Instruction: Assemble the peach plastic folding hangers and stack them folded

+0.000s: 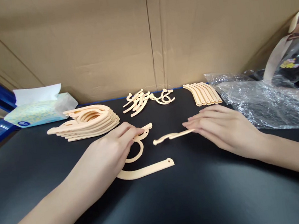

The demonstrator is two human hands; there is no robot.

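My left hand lies on the black table, fingers curled on a cream plastic hook piece with a round loop. A long curved cream arm lies just in front of that hand. My right hand rests with its fingers closed on the end of another thin cream arm piece, which points left toward the hook piece. The two parts lie a little apart.
A stack of folded cream hangers sits at the back left, a pile of loose hook pieces in the middle, a row of arm pieces right of it. Tissue pack far left, crumpled clear plastic bag right, cardboard wall behind.
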